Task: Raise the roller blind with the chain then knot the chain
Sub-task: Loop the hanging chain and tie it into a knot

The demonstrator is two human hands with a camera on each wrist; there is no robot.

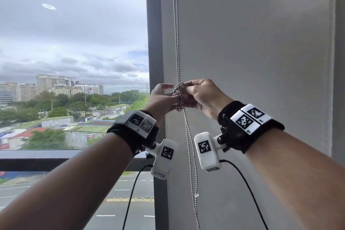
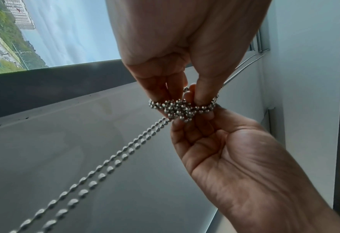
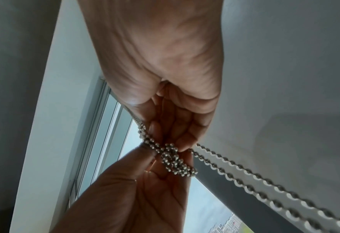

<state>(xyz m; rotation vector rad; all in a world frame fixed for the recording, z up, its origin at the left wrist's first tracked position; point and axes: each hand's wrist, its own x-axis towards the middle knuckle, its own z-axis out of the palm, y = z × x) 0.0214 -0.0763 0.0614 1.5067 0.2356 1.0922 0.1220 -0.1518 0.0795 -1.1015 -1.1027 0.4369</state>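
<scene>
Knotting step in hand: left hand [image 1: 162, 97] and right hand [image 1: 202, 96] both pinch the silver metal ball chain [image 1: 189, 136] at a loose bunched knot [image 1: 179, 97], held mid-air just beside the dark grey window frame [image 1: 155, 43]. Two strands hang below the knot, two run up above it. Window glass [image 1: 74, 43] shows no blind, so raising looks done (roller itself out of view); next move likely needs opposed pulls to cinch the beads without slipping.
</scene>
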